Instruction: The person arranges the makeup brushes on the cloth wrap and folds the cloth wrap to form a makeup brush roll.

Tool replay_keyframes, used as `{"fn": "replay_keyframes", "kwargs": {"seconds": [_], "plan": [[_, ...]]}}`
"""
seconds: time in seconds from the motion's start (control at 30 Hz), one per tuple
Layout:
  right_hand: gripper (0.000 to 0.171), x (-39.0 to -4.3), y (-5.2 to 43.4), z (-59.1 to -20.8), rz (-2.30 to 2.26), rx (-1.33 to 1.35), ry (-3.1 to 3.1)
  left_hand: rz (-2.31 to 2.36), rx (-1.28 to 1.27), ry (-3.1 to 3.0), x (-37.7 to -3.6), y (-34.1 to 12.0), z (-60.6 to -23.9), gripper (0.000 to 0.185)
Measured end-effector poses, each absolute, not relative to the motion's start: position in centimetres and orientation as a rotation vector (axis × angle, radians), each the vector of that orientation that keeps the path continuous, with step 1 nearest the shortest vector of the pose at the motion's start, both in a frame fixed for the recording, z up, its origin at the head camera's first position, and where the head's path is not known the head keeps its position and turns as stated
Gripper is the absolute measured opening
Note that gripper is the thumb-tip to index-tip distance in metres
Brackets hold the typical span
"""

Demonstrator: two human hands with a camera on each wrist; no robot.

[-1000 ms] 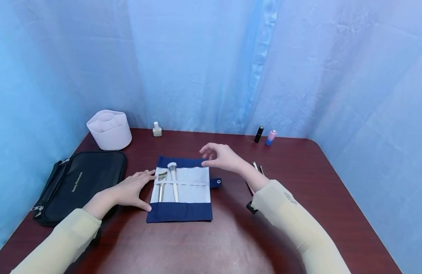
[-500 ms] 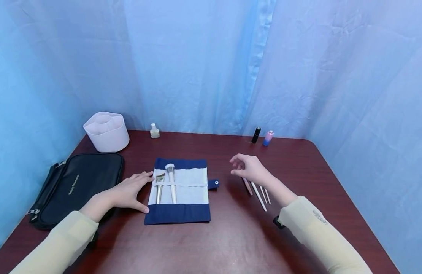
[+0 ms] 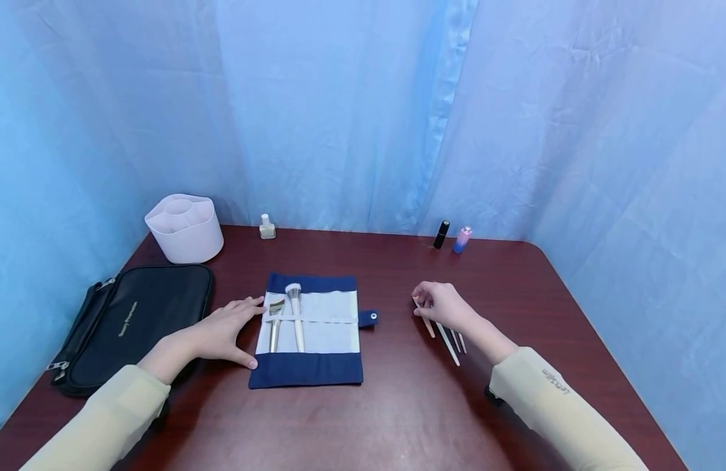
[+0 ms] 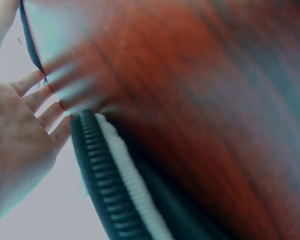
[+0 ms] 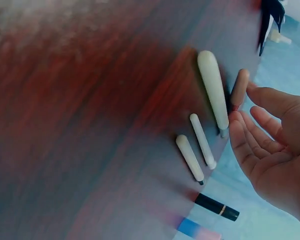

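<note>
The right hand [image 3: 444, 306] is hovering right over a little row of loose brushes [image 3: 448, 337] on the counter [image 3: 398, 418], grip loosely curled and not holding anything, fingertips just about at the pink-handled brush [image 5: 238, 89]. The brushes are lying side by side, long axes running from near the person's sleeve out and a bit leftward, handle ends poking out below the palm. The left hand [image 3: 222, 330] is resting flat with straight fingers on the left edge of the brush roll [image 3: 309, 369], which is already holding two brushes [image 3: 286, 317]. The roll is sitting to the left of the loose brushes, nothing in between. A black pouch [image 3: 127, 320], white organizer [image 3: 184, 226] and small bottles [image 3: 451, 235] are sitting further off.
</note>
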State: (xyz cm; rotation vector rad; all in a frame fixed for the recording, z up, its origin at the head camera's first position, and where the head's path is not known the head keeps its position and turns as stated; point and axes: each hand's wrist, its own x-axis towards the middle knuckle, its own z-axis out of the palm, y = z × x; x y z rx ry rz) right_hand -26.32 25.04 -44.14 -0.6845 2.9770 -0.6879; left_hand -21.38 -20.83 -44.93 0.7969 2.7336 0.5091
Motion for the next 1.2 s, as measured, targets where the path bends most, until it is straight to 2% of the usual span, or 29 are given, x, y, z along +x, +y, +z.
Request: {"fn": "replay_keyframes", "kwargs": {"seconds": [0.37, 0.73, 0.93, 1.2], "plan": [[0.021, -26.5, 24.2, -44.4, -0.703, -0.694, 2.930, 0.502, 0.778, 2.736, -21.5, -20.8, -45.3, 0.109], [0.023, -26.6, 23.7, -44.3, -0.835, -0.559, 2.858, 0.499, 0.785, 2.736, -21.5, -20.8, -45.3, 0.109], [0.032, -26.4, 23.0, -43.0, -0.941, -0.541, 2.846, 0.503, 0.778, 2.730, -21.4, -20.8, -45.2, 0.108], [0.027, -26.7, 21.3, -40.2, -1.003, -0.618, 2.860, 0.497, 0.781, 2.723, -21.4, -20.8, -44.7, 0.106]]}}
